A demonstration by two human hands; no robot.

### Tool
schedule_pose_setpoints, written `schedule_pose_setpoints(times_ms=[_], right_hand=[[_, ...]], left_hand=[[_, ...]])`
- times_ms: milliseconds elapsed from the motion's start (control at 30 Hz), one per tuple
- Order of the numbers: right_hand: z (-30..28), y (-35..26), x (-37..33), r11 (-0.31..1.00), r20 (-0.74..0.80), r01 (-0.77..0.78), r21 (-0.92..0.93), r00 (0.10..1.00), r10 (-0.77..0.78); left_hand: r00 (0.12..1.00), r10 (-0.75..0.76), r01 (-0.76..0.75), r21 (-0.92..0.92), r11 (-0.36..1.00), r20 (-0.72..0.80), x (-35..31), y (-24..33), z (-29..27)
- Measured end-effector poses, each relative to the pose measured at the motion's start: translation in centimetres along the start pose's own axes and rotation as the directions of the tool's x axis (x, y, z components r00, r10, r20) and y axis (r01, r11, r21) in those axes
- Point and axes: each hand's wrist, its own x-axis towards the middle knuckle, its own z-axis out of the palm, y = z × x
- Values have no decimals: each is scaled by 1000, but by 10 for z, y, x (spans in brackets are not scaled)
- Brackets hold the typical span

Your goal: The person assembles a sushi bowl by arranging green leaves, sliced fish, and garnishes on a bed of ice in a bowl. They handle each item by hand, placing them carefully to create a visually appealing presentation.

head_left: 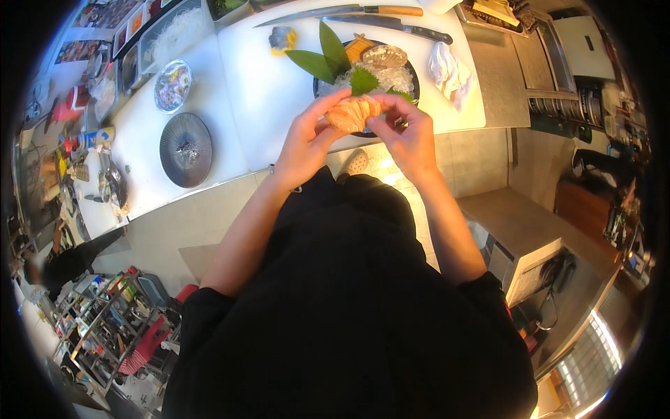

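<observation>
Between my left hand [301, 145] and my right hand [412, 140] are fanned orange salmon slices [352, 114]. Fingers of both hands close around the slices from either side, at the near edge of a dark round dish [417, 89]. Crushed ice [400, 78] fills the dish. Out of the ice stand two long green leaves [333, 50], a scallop shell [384, 56] and a small wooden piece [358, 47]. Jagged green leaves [363, 81] lie just beyond the salmon. My hands hide the near part of the dish.
Two knives [426, 33] lie at the back of the white cutting board [265, 91]. A crumpled white cloth [449, 73] is at right. Further left are a dark ribbed bowl [185, 150], a foil-like round bowl [172, 86] and a tub of white shreds [178, 35]. A person [63, 264] stands far left.
</observation>
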Motion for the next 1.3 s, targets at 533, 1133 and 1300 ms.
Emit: schedule_pose_setpoints(times_ms=[533,1133,1300], right_hand=[[-19,42,52,898,-15,375,-229,921,-388],[-20,31,68,821,78,326,-469,941,-330],[-14,31,68,853,106,290,-433,957,-271]], left_hand=[[900,240,-81,401,912,-364,27,-16,48],[870,433,-143,721,679,-235,45,-38,22],[863,431,-115,731,673,-262,50,-52,14]])
